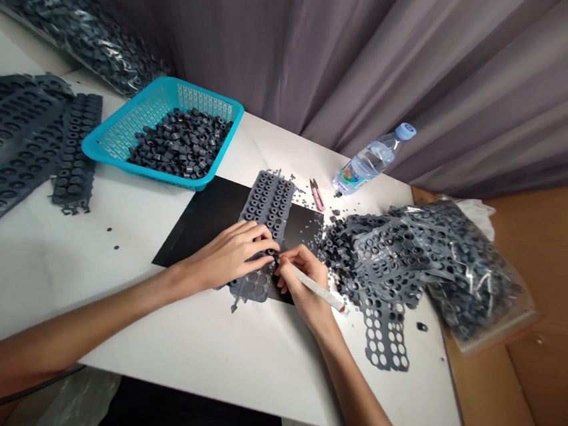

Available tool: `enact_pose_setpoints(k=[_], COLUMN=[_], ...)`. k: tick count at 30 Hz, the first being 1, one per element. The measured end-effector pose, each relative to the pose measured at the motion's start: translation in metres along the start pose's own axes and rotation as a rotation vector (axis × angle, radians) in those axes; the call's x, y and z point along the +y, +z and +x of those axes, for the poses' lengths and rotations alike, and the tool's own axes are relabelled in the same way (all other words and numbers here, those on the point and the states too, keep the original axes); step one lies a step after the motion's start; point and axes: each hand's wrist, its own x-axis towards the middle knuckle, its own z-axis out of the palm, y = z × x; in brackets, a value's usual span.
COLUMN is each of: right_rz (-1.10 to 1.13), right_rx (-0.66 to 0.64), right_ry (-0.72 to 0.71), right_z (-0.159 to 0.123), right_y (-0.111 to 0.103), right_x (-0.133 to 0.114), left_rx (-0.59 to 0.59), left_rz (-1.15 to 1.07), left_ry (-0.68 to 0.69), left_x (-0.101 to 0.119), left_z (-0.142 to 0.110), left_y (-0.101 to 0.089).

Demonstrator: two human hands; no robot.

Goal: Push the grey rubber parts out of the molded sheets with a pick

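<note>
A grey moulded rubber sheet [266,201] with rows of round, ring-like parts lies on a black mat [203,222], its lower end reaching past the mat's near edge. My left hand [232,255] rests over the sheet, thumb and forefinger pinched on a small dark rubber part [274,254] at its right edge. In my right hand [305,279] is a slim white pen-like tool [319,290], gripped like a pencil. The tool's tip meets the left fingertips and is hidden there. Flat discs show in the sheet's lower holes.
Left stands a turquoise basket [160,173] of loose rubber parts, beside more moulded sheets [14,140]. Pink-handled snips [317,195] and a water bottle [369,159] are at the back. Right lie loose dark bits [338,252], punched-out sheets [387,337] and a filled plastic bag [478,285].
</note>
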Motion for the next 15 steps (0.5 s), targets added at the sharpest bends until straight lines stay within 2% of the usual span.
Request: enact_pose_setpoints(k=[4,6,8,11,13,15], right_rz=[-0.107,-0.153,-0.167,-0.112,-0.027,0.047], right_rx=[0.015,0.026,0.040,0.036,0.024,0.032], right_ry=[-0.031,-0.042,-0.036,0.000,0.020,0.019], right_z=[-0.001,-0.003,-0.004,-0.005,-0.004,-0.003], right_y=[0.001,0.002,0.003,0.003,0.002,0.002], right_x=[-0.004,-0.006,-0.006,-0.002,0.002,0.005], left_rx=[0.025,0.155,0.355,0.600,0.711,0.778], left_rz=[0.022,-0.079,-0.256,-0.455,-0.379,-0.163], left_ry=[0.042,-0.015,-0.153,-0.340,-0.384,-0.416], left_x=[0.006,0.008,0.007,-0.007,-0.025,-0.048], left_z=[0.001,0.003,0.007,0.009,0.003,-0.007], left_y=[0.004,0.003,-0.003,-0.029,-0.052,-0.074])
